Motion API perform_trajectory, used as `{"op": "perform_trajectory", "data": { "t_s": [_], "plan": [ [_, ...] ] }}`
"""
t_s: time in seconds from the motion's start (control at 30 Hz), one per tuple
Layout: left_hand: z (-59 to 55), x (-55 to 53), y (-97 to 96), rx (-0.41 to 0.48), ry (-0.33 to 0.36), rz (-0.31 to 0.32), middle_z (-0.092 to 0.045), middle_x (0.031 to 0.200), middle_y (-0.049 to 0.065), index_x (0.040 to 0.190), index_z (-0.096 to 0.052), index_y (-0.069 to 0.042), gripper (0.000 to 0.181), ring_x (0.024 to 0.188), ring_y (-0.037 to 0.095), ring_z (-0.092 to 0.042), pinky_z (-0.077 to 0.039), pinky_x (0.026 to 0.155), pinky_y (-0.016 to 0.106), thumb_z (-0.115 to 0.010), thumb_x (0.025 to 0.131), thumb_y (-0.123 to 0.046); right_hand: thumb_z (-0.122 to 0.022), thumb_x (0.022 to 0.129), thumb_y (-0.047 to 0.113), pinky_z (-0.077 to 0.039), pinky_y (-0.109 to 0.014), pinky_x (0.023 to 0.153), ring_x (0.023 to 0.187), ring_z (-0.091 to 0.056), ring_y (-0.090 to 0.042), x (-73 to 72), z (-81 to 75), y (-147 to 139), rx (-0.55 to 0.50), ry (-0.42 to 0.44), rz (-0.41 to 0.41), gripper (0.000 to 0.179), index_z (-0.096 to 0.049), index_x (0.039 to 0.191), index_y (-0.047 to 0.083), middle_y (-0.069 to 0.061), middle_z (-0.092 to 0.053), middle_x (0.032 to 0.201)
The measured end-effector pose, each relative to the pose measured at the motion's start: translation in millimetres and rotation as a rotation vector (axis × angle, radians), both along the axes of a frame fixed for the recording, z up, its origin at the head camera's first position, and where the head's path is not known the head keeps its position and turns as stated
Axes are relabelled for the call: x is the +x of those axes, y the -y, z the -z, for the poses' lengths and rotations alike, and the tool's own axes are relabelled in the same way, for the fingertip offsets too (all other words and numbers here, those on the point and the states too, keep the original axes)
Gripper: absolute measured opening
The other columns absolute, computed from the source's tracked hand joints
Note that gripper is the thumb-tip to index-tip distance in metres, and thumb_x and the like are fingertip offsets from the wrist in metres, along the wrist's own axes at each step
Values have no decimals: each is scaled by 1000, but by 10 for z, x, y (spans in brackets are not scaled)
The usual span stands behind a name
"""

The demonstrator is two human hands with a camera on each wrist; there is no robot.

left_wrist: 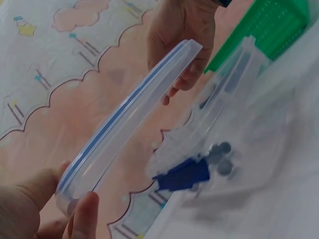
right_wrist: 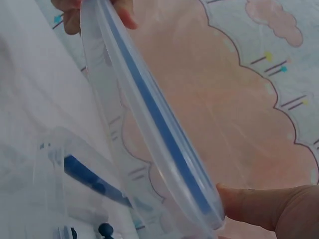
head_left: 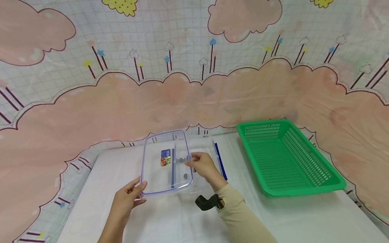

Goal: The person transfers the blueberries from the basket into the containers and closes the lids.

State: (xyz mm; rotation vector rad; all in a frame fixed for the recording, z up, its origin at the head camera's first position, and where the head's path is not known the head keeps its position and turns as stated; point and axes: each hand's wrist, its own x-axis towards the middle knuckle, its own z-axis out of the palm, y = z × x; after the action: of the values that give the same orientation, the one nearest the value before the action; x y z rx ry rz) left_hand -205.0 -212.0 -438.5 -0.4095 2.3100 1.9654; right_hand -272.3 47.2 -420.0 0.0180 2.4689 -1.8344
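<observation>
A clear plastic lid (head_left: pixel 153 179) with a blue seal round its rim is held up, tilted, between both hands. My left hand (head_left: pixel 125 199) pinches its near left corner, thumb on top and fingers beneath. On the opposite side, my right hand (head_left: pixel 204 166) pinches the lid's right edge. Below and partly behind the lid stands a clear plastic container (head_left: pixel 200 185) with blue side latches (head_left: pixel 221 162). In the left wrist view, several small dark round pieces (left_wrist: pixel 219 153) show through the container's wall. A colourful label (head_left: pixel 165 158) shows within the lid's outline.
A green plastic basket (head_left: pixel 253 163) with slotted walls stands to the right of the container on the white-covered table (head_left: pixel 115 165). A patterned cloth (head_left: pixel 182 101) hangs behind and around the table's edges. A black wrist mount (head_left: pixel 208 202) sits on my right sleeve.
</observation>
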Motion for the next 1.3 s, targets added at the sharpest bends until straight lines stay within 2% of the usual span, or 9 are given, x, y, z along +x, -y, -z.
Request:
{"op": "perform_trajectory", "data": {
  "t_s": [0.13,0.23,0.43,0.57,0.8,1.0,1.3],
  "plan": [
    [14,-69,-234,47,-24,16,-52,84,-3,144,-47,0,60,72,5,-52,-59,67,22,-68,94,-25,-74,87,13,-57,-32,69,71,-60,-19,-9,-3,-242,16,7,41,48,-60,128,-6,-16,-64,108],
    [32,-122,-408,61,-39,32,-51,84,-1,143,-48,1,58,72,7,-51,-59,66,23,-68,94,-23,-74,87,14,-55,-29,68,70,-60,-20,-14,-18,-411,32,10,71,48,-61,129,-5,-17,-65,112],
    [100,-193,-680,88,-45,58,-53,87,4,142,-50,1,56,73,11,-51,-59,63,23,-67,95,-24,-72,88,15,-54,-27,67,71,-58,-15,2,31,-674,57,24,114,48,-60,130,-6,-20,-64,116],
    [144,-237,-799,81,-56,73,-49,83,3,139,-53,1,53,72,12,-51,-59,62,23,-67,94,-24,-72,88,13,-51,-24,63,69,-56,-14,28,105,-789,61,31,150,46,-61,128,-6,-19,-66,111],
    [196,-317,-910,69,-72,81,-49,75,1,135,-56,3,53,63,9,-52,-59,60,24,-71,92,-24,-71,88,10,-47,-21,61,74,-55,-14,12,216,-868,68,-10,205,41,-63,123,-8,-16,-65,101],
    [217,-348,-930,30,-80,64,-50,73,0,133,-59,2,51,62,9,-52,-59,60,24,-72,91,-24,-71,88,9,-46,-20,60,76,-55,-14,-14,268,-872,52,-7,214,38,-65,121,-9,-16,-66,98],
    [220,-356,-906,-48,-91,61,-52,72,1,131,-61,2,51,62,9,-54,-58,58,23,-72,90,-26,-72,87,10,-47,-20,62,83,-58,-18,-21,290,-850,68,-4,220,39,-65,121,-8,-17,-66,102]
  ]
}}
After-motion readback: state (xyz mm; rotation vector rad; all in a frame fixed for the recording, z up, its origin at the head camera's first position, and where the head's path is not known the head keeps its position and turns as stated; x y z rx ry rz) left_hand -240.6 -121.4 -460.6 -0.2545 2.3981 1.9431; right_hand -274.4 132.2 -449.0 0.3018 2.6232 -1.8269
